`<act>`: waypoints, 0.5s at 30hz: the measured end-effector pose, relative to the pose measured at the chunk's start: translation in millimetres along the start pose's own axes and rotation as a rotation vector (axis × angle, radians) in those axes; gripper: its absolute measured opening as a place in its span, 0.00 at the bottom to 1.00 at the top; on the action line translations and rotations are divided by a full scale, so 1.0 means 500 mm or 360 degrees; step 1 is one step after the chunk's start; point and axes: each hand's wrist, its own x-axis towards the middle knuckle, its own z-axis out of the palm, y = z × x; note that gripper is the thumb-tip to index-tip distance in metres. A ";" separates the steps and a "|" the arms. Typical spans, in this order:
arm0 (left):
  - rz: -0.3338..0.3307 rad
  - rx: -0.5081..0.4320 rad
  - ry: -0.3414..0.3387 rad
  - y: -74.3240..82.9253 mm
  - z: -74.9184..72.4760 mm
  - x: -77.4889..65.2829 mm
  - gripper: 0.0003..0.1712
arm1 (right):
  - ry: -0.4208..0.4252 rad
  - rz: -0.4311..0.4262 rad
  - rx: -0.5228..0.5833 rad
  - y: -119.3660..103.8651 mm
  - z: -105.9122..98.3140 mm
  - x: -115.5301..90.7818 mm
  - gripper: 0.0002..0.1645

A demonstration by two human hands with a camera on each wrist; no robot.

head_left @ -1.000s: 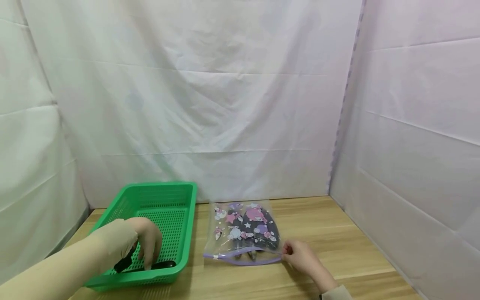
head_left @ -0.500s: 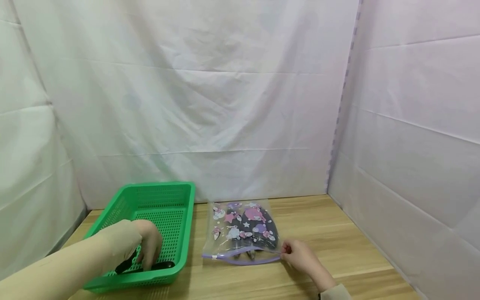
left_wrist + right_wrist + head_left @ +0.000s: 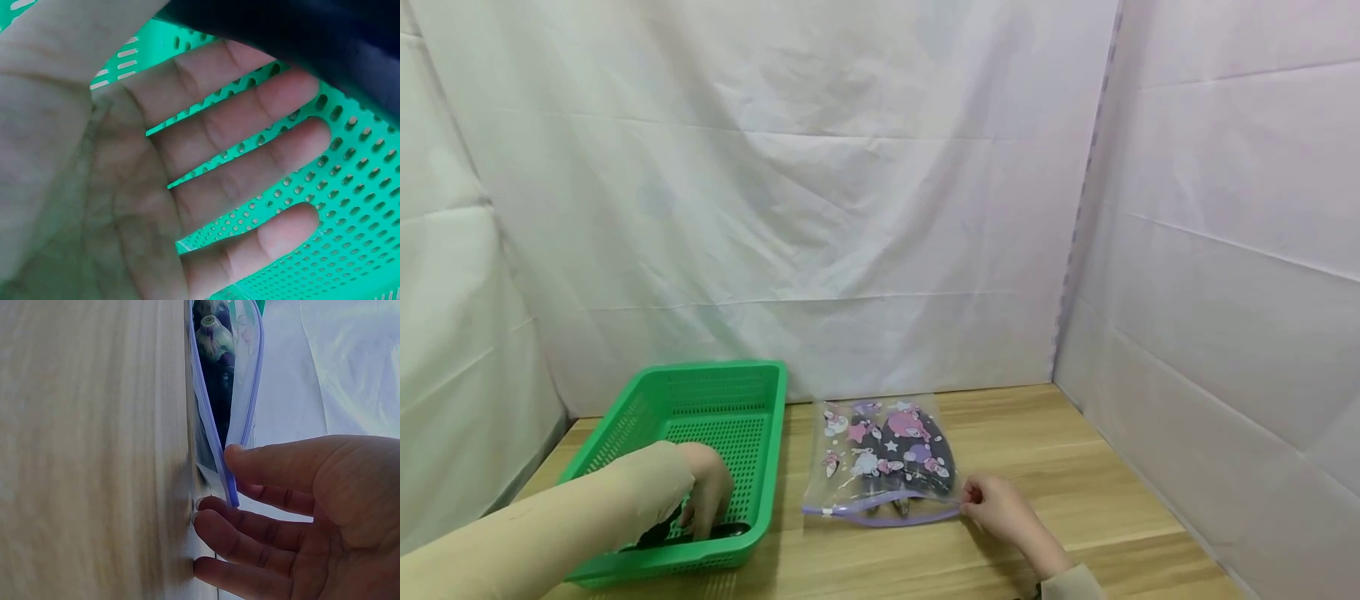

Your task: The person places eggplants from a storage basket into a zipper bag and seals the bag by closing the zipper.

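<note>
My left hand [image 3: 707,492] reaches down into the green basket [image 3: 772,467], beside a glossy black eggplant [image 3: 730,530] near the front wall. In the left wrist view the fingers [image 3: 244,175] lie fairly straight and spread. A dark, blurred stretch of the eggplant [image 3: 300,44] covers one fingertip; the thumb's tip is out of sight. On the table, my right hand [image 3: 1000,508] pinches the right end of a clear zip bag [image 3: 823,467] between thumb and forefinger. The bag's purple-edged mouth gapes. Inside, dark eggplants [image 3: 219,381] show their stem ends toward me.
The wooden table [image 3: 1045,442] carries the basket at left and the bag at centre. White cloth walls [image 3: 865,208] stand behind and at both sides. A white slider [image 3: 827,512] sits at the bag mouth's left end.
The view has shifted slightly, so basket and bag appear a little farther left. My left hand has moved slightly right within the basket. The right hand keeps its pinch on the bag.
</note>
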 end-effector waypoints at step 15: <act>-0.0053 -0.0214 0.0483 -0.033 0.000 -0.025 0.13 | 0.0006 -0.0001 -0.0059 -0.005 -0.002 0.000 0.11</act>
